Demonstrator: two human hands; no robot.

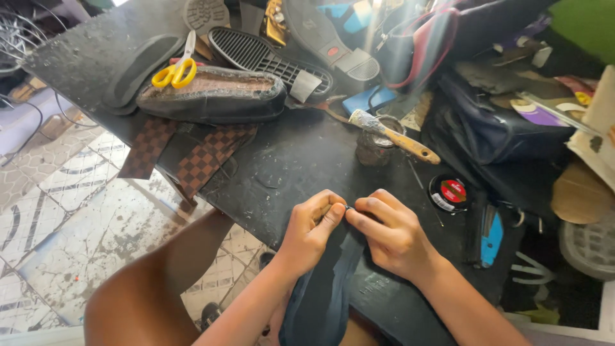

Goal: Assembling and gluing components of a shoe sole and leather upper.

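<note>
Both my hands meet at the near edge of a black worktable (301, 154). My left hand (312, 225) and my right hand (387, 230) pinch the top edge of a dark blue-grey strip of cloth or leather (323, 288) that hangs down from between them toward my lap. The fingertips of both hands touch at a small point on the strip's edge; whatever small thing sits there is too tiny to tell.
A dark shoe (214, 95) with yellow-handled scissors (178, 67) on it lies at the table's back left, beside loose soles (269, 54). A checkered strap (205, 157) hangs over the edge. A brush (394, 136) rests on a small jar, a round tin (450, 192) and blue knife (490, 234) lie right. Bags crowd the right.
</note>
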